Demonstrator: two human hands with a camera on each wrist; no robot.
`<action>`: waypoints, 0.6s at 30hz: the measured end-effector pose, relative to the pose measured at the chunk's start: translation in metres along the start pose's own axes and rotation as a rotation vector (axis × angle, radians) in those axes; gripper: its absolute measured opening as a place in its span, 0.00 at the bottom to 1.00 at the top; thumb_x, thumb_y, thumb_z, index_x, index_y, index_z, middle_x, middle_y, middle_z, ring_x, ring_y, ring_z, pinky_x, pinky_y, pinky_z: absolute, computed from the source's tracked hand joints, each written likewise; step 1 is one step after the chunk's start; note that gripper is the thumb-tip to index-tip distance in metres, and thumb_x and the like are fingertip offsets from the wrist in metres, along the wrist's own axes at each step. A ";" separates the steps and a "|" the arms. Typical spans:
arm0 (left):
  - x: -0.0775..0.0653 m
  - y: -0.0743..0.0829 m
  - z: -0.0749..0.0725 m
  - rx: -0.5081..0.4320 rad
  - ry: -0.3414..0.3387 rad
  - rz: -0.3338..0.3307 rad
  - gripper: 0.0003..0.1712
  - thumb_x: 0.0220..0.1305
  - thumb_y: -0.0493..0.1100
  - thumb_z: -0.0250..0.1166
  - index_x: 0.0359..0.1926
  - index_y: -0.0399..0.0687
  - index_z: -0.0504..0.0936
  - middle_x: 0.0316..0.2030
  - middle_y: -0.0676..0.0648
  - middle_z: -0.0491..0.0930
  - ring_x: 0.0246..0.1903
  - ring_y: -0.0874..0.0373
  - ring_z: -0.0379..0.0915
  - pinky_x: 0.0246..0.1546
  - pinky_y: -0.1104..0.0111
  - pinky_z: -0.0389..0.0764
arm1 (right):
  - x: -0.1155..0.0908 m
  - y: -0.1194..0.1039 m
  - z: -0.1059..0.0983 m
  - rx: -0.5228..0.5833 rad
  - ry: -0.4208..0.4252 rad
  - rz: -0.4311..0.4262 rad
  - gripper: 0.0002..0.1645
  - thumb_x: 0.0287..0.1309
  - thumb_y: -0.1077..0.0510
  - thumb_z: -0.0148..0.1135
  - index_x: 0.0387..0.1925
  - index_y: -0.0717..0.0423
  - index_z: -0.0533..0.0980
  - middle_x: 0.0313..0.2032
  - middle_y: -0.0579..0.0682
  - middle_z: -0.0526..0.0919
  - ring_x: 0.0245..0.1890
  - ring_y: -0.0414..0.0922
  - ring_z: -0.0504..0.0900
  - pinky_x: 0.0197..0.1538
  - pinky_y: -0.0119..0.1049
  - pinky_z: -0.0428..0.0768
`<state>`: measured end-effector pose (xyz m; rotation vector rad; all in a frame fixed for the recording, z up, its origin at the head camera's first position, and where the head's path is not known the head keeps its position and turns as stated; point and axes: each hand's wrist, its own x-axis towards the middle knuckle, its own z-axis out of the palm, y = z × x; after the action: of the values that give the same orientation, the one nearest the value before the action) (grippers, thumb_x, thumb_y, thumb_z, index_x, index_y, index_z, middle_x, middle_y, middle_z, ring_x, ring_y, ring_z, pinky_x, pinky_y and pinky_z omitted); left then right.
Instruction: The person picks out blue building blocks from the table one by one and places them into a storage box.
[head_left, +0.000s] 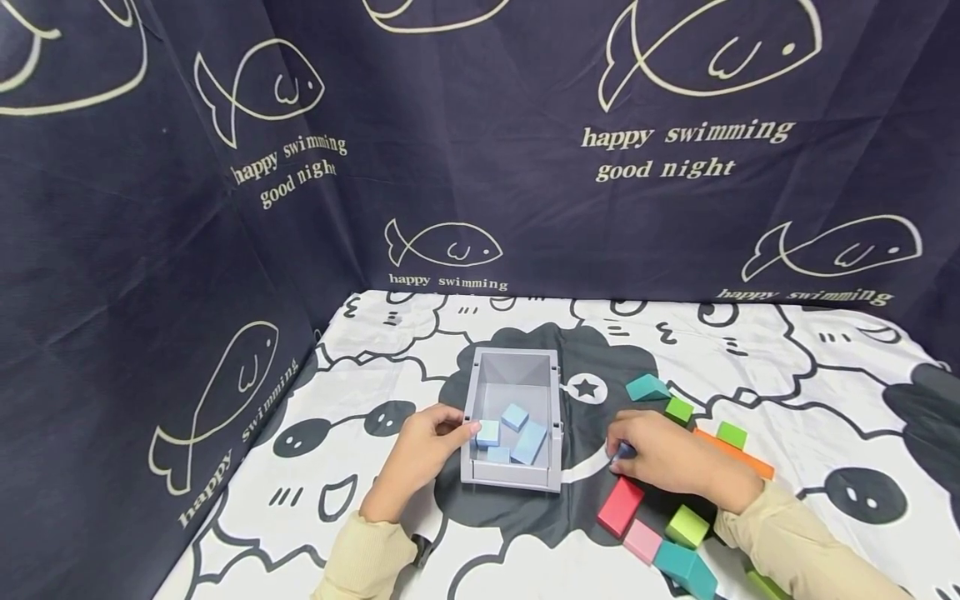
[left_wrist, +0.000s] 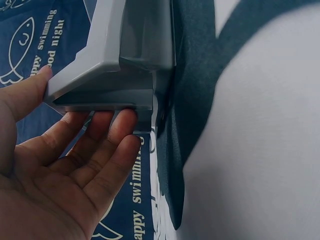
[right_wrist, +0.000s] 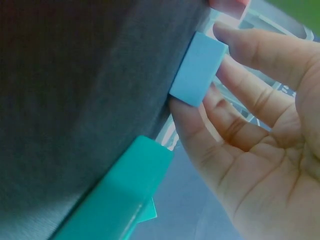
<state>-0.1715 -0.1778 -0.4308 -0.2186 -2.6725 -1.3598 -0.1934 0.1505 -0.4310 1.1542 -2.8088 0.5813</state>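
A grey open-topped box point(head_left: 517, 475) stands on the patterned cloth, with several light blue blocks point(head_left: 529, 442) lying loose inside it. At its left side, my left hand point(head_left: 423, 447) grips the wall, thumb at the rim and fingers point(left_wrist: 102, 120) against the underside of the ledge. Right of the box, my right hand point(head_left: 660, 450) holds a blue rectangular block point(right_wrist: 199, 69) low at the cloth, thumb at one end and fingers around the other side. In the head view the hand covers most of that block.
Around my right hand lie a red block point(head_left: 620, 507), a pink block point(head_left: 642, 541), teal blocks point(head_left: 686, 569), green blocks point(head_left: 687, 527) and a long orange block point(head_left: 738, 454). Dark fabric walls point(head_left: 525, 167) with fish drawings rise behind and to the left.
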 end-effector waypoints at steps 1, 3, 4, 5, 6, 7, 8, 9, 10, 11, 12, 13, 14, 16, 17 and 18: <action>0.000 0.000 0.000 0.000 0.000 0.000 0.11 0.56 0.48 0.69 0.35 0.45 0.84 0.30 0.49 0.82 0.29 0.61 0.73 0.35 0.60 0.78 | 0.000 0.000 0.000 -0.002 0.002 -0.002 0.10 0.41 0.59 0.74 0.22 0.46 0.78 0.25 0.40 0.75 0.25 0.37 0.71 0.29 0.33 0.76; 0.001 0.000 0.000 0.000 -0.001 0.001 0.11 0.56 0.48 0.69 0.35 0.45 0.84 0.30 0.49 0.82 0.29 0.61 0.73 0.35 0.60 0.78 | 0.000 0.000 -0.001 -0.003 0.007 -0.004 0.10 0.41 0.60 0.74 0.22 0.47 0.78 0.25 0.40 0.75 0.25 0.37 0.71 0.29 0.33 0.76; 0.001 0.000 0.000 0.000 -0.002 0.002 0.11 0.56 0.48 0.69 0.35 0.45 0.84 0.30 0.49 0.82 0.29 0.61 0.73 0.35 0.60 0.78 | 0.000 0.000 -0.001 -0.002 0.009 -0.006 0.09 0.41 0.60 0.73 0.22 0.47 0.78 0.25 0.40 0.75 0.25 0.37 0.71 0.29 0.33 0.76; 0.001 0.000 0.000 0.000 -0.002 0.003 0.11 0.56 0.48 0.69 0.35 0.45 0.84 0.30 0.49 0.82 0.29 0.61 0.73 0.35 0.60 0.78 | 0.000 0.000 -0.001 -0.001 0.011 -0.006 0.09 0.41 0.60 0.73 0.22 0.47 0.78 0.25 0.40 0.75 0.25 0.37 0.71 0.29 0.34 0.76; 0.001 0.000 0.000 0.000 -0.003 0.003 0.11 0.56 0.48 0.69 0.35 0.45 0.84 0.30 0.49 0.82 0.29 0.61 0.73 0.35 0.60 0.78 | 0.000 0.000 -0.001 -0.001 0.010 -0.006 0.09 0.41 0.60 0.73 0.22 0.47 0.78 0.25 0.40 0.75 0.25 0.37 0.71 0.29 0.34 0.76; 0.001 0.000 0.001 0.000 -0.003 0.003 0.11 0.56 0.48 0.69 0.35 0.45 0.84 0.30 0.49 0.81 0.29 0.61 0.73 0.35 0.61 0.78 | 0.000 0.000 -0.001 -0.002 0.011 -0.006 0.09 0.41 0.60 0.73 0.22 0.47 0.78 0.25 0.40 0.75 0.25 0.37 0.71 0.29 0.34 0.76; 0.001 0.000 0.001 0.001 -0.002 0.004 0.11 0.56 0.48 0.69 0.35 0.45 0.84 0.30 0.49 0.81 0.29 0.61 0.73 0.35 0.61 0.78 | 0.000 0.000 -0.001 -0.001 0.011 -0.006 0.09 0.41 0.60 0.73 0.22 0.47 0.78 0.25 0.40 0.75 0.25 0.37 0.71 0.29 0.34 0.76; 0.001 0.000 0.001 0.002 -0.002 0.004 0.11 0.56 0.48 0.69 0.34 0.45 0.84 0.30 0.49 0.81 0.29 0.62 0.73 0.35 0.61 0.78 | 0.000 0.000 -0.001 -0.001 0.010 -0.006 0.09 0.41 0.60 0.73 0.22 0.47 0.78 0.25 0.40 0.75 0.25 0.37 0.72 0.29 0.34 0.76; 0.001 0.000 0.001 0.001 -0.001 0.004 0.11 0.56 0.48 0.69 0.34 0.45 0.85 0.30 0.49 0.81 0.29 0.62 0.73 0.35 0.61 0.78 | 0.000 0.001 -0.002 -0.001 0.011 -0.005 0.09 0.41 0.60 0.73 0.22 0.47 0.79 0.25 0.40 0.75 0.25 0.37 0.72 0.30 0.34 0.76; 0.001 0.000 0.001 0.001 -0.001 0.004 0.11 0.56 0.47 0.69 0.34 0.45 0.85 0.30 0.49 0.81 0.29 0.62 0.73 0.35 0.61 0.78 | 0.000 0.001 -0.002 -0.003 0.012 -0.005 0.09 0.41 0.60 0.73 0.22 0.47 0.79 0.25 0.40 0.75 0.26 0.37 0.72 0.30 0.34 0.76; 0.001 0.000 0.001 0.000 0.000 0.004 0.11 0.56 0.47 0.69 0.34 0.45 0.85 0.30 0.49 0.81 0.29 0.62 0.73 0.35 0.61 0.78 | 0.000 0.000 -0.003 -0.005 0.015 -0.005 0.09 0.41 0.60 0.74 0.21 0.47 0.79 0.25 0.39 0.75 0.26 0.37 0.72 0.30 0.34 0.76; 0.001 0.001 0.001 -0.001 0.001 0.003 0.11 0.56 0.47 0.69 0.34 0.45 0.85 0.30 0.49 0.81 0.29 0.62 0.73 0.35 0.61 0.78 | 0.001 0.000 -0.004 -0.003 0.019 -0.008 0.09 0.40 0.61 0.74 0.21 0.47 0.79 0.25 0.40 0.75 0.26 0.37 0.72 0.30 0.35 0.76; 0.001 0.001 0.001 -0.002 0.001 0.002 0.11 0.56 0.47 0.69 0.34 0.45 0.85 0.30 0.49 0.81 0.29 0.62 0.73 0.35 0.61 0.78 | 0.001 0.000 -0.006 -0.002 0.021 -0.007 0.10 0.40 0.61 0.74 0.21 0.47 0.79 0.25 0.40 0.76 0.26 0.37 0.72 0.30 0.35 0.77; 0.001 0.001 0.001 -0.005 0.002 0.001 0.11 0.56 0.47 0.69 0.35 0.45 0.85 0.30 0.49 0.81 0.29 0.62 0.73 0.35 0.61 0.78 | 0.002 -0.001 -0.009 -0.003 0.027 -0.012 0.10 0.40 0.63 0.73 0.21 0.48 0.79 0.25 0.40 0.76 0.26 0.38 0.73 0.30 0.36 0.76; 0.001 0.001 0.001 -0.007 0.002 0.000 0.11 0.56 0.47 0.69 0.35 0.44 0.85 0.30 0.49 0.82 0.29 0.62 0.73 0.35 0.61 0.78 | 0.003 -0.001 -0.010 -0.002 0.029 -0.010 0.10 0.40 0.63 0.73 0.21 0.48 0.79 0.25 0.40 0.76 0.26 0.38 0.73 0.29 0.36 0.76; 0.001 0.001 0.000 -0.008 0.001 -0.001 0.11 0.56 0.47 0.69 0.35 0.44 0.85 0.30 0.49 0.82 0.29 0.62 0.73 0.35 0.61 0.78 | 0.003 -0.001 -0.011 -0.001 0.030 -0.006 0.10 0.40 0.63 0.73 0.22 0.49 0.79 0.25 0.40 0.76 0.26 0.38 0.73 0.29 0.36 0.76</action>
<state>-0.1725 -0.1769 -0.4303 -0.2176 -2.6669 -1.3701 -0.1959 0.1516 -0.4193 1.1444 -2.7795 0.5922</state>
